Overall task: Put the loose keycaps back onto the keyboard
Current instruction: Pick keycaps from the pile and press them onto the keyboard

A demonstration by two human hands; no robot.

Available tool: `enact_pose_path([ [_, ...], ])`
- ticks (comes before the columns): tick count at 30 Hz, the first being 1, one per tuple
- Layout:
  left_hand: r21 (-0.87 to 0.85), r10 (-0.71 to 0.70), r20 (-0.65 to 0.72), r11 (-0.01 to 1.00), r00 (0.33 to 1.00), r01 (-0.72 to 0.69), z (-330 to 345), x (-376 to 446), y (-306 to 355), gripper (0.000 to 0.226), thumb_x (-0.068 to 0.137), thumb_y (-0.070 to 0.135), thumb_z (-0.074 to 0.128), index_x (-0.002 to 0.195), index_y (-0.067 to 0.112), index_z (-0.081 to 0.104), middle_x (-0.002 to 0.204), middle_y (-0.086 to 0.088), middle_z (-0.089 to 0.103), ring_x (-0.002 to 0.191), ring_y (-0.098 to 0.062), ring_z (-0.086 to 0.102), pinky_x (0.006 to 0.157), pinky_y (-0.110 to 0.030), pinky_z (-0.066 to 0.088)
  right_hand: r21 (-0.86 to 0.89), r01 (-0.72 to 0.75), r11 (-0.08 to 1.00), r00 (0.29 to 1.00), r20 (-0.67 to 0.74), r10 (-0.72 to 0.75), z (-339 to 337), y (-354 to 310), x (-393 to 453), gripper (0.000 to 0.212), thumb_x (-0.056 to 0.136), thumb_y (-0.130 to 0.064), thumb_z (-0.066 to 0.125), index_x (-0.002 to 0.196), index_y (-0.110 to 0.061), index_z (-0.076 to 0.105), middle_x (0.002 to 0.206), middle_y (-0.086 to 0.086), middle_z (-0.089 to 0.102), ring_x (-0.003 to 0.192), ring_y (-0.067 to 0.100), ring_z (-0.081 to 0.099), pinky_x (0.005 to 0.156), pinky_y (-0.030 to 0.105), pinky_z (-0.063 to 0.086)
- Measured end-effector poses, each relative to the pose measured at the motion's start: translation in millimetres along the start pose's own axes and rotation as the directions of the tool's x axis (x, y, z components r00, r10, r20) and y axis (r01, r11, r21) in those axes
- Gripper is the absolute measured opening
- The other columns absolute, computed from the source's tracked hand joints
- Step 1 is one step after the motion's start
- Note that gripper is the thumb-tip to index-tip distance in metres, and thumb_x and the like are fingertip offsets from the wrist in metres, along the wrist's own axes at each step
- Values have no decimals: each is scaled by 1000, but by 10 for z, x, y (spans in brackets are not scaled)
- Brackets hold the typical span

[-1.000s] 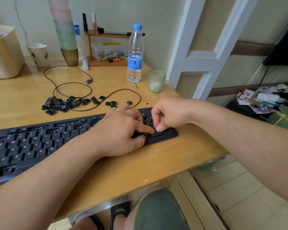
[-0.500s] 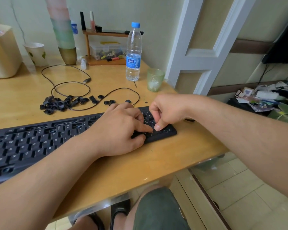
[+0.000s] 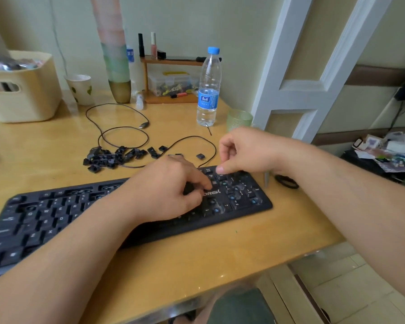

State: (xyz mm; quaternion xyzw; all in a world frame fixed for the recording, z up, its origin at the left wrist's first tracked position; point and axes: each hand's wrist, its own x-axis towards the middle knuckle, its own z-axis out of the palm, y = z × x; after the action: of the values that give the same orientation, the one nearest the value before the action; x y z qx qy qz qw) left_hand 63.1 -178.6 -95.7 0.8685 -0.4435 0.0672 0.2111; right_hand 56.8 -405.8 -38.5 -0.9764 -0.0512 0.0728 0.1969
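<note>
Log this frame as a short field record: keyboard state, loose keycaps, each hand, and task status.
keyboard: black plastic keyboard on the wooden desk; numeric pad shows bare blue switch stems
loose keycaps: pile of black keycaps behind the keyboard, amid a black cable
left hand: left hand rests on the keyboard, fingers curled
right hand: right hand above the pad; grip contents unclear
status: unfinished
</note>
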Motion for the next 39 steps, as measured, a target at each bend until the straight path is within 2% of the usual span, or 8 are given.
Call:
enact_pose_path([
  [9,114,-475,-6,874,880,472,-493,-193,-741,31,95,21,58,110,42,76,103,20,70,101,-8,65,93,-33,57,-2,55,998,989,-135,-55,348,-207,906,16,91,-14,76,97,-29,76,85,-14,67,80,7,64,64,20,44],
  [14,120,-458,-4,882,889,455,-432,-160,-732,32,95,20,57,112,42,75,104,21,69,97,-4,63,88,-27,56,-57,63,996,995,-68,-66,452,-392,995,13,81,-38,84,84,-27,77,85,-12,72,82,7,65,73,29,56],
  [19,104,-432,-16,896,902,431,-385,-139,-708,34,93,21,56,111,44,75,99,26,69,95,-1,65,88,-32,59,-167,46,985,996,-67,-58,492,-500,942,7,80,-25,81,77,-26,74,85,-10,71,83,12,67,73,30,57],
  [22,22,-394,-92,918,915,397,-355,-113,-651,33,93,22,61,115,43,74,91,29,66,92,4,63,85,-27,56,95,60,994,993,-111,-50,395,-516,842,5,84,-23,80,81,-26,77,83,-12,73,80,8,67,66,26,54],
  [23,-43,-379,-153,925,913,377,-345,-101,-618,30,93,26,64,116,44,73,88,28,67,90,5,63,84,-27,56,360,71,930,995,-96,-39,367,-517,794,5,86,-19,80,86,-24,78,82,-10,74,76,8,67,61,22,50],
  [25,-237,-372,-263,919,890,314,-330,-82,-532,25,89,42,72,114,43,70,87,23,70,88,3,67,82,-28,56,818,24,575,998,17,-67,354,-508,682,13,89,-9,76,101,-14,76,81,0,73,69,10,64,57,19,44],
  [28,-395,-387,-341,886,856,243,-309,-66,-434,31,78,54,78,105,40,69,91,23,71,88,-1,69,80,-27,56,972,-50,230,977,96,-192,432,-432,576,26,81,-11,71,107,-14,72,89,7,73,75,16,64,66,24,42],
  [39,-436,-326,-418,891,848,128,-261,-62,-411,26,77,38,90,97,40,75,94,17,74,91,-15,70,82,-44,58,997,-50,63,947,67,-314,539,-306,529,48,49,-26,104,91,-23,80,101,13,76,80,16,72,77,28,47],
])
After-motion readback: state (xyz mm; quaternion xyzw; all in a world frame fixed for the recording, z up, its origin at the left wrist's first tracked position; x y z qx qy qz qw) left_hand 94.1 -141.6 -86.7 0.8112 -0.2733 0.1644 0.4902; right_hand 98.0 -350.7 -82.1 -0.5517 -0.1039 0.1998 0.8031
